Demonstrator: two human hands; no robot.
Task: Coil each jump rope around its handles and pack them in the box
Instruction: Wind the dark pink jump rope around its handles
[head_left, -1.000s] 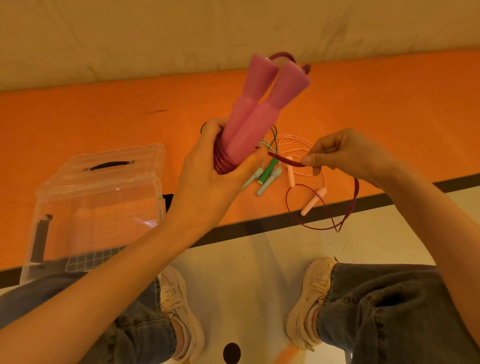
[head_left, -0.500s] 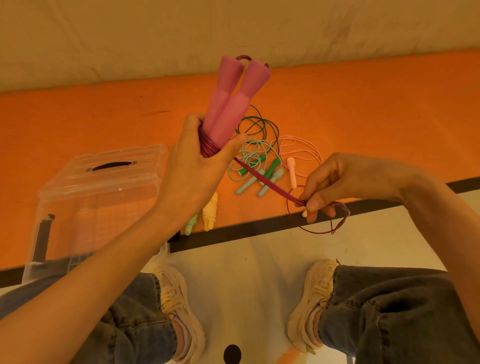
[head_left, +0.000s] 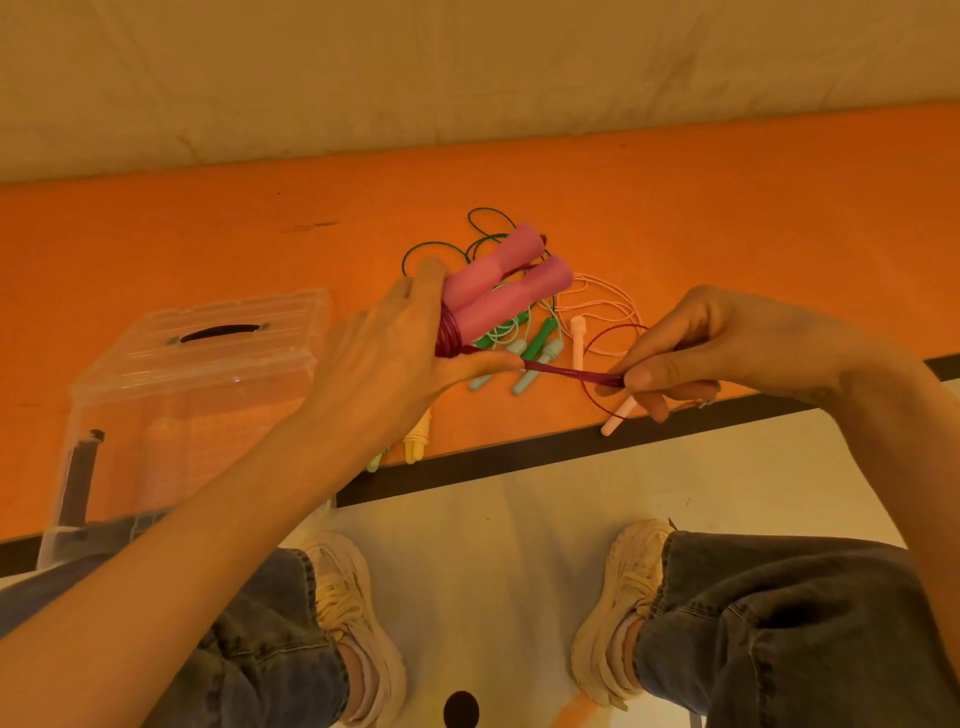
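Observation:
My left hand (head_left: 395, 358) grips two pink jump rope handles (head_left: 498, 291) held side by side, tilted up to the right over the orange mat. Dark red rope (head_left: 449, 335) is wound around their lower ends. A doubled stretch of that rope (head_left: 566, 373) runs right to my right hand (head_left: 727, 348), which pinches it between thumb and fingers, with a loose loop hanging around the pinch. The clear plastic box (head_left: 197, 395) with a black lid handle stands closed at the left.
On the orange mat (head_left: 727, 208) lie green-handled ropes (head_left: 540, 343), a pale pink rope with handles (head_left: 577, 343), and yellow handles (head_left: 418, 439) near the mat's black edge. My knees and shoes are below, on a white floor.
My left hand has tipped the pink handles down from upright to slanting right. My right hand has risen and pulled the rope tail taut; the hanging loop is smaller.

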